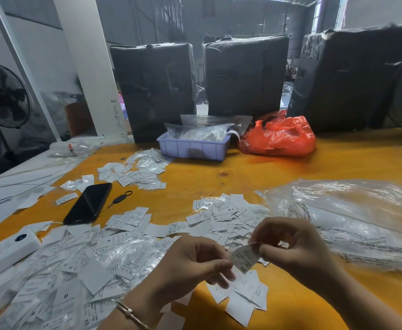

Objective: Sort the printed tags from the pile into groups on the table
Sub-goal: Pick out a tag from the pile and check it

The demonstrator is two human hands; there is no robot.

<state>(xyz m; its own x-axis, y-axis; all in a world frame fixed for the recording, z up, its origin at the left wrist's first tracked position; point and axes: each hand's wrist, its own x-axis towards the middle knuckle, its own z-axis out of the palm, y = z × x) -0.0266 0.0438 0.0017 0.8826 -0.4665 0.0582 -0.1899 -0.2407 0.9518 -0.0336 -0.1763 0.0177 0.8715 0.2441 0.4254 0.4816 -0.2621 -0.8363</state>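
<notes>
Hands first: my right hand point(297, 246) pinches one printed tag point(244, 258) by its top edge between thumb and fingertips, the tag hanging tilted with "XS" readable at its lower end. My left hand point(195, 265) sits just beside it, fingers curled, thumb and forefinger at the tag's left edge; whether they actually grip it, I cannot tell. A thin bracelet point(129, 313) circles my left wrist.

Below the hands: a small group of tags point(242, 296) on the orange table point(326, 160).
Left of my hands: the big pile of tags point(76, 265), mixed with clear wrappers, sizes M, S, XL showing.
Left edge: a white oblong device point(7, 252).
Just beyond my hands: another spread of tags point(226, 215).
Right: a large clear plastic bag point(352, 217) lying flat.
Middle left: a black phone point(88, 203) with a strap and ring, face up.
Further back: a loose group of tags point(135, 172).
Far side of table: a lilac tray point(192, 148) holding clear packets, and a red plastic bag point(278, 136) beside it.
Behind: three black-wrapped bundles point(245, 75); a standing fan point(2, 96) at far left.
</notes>
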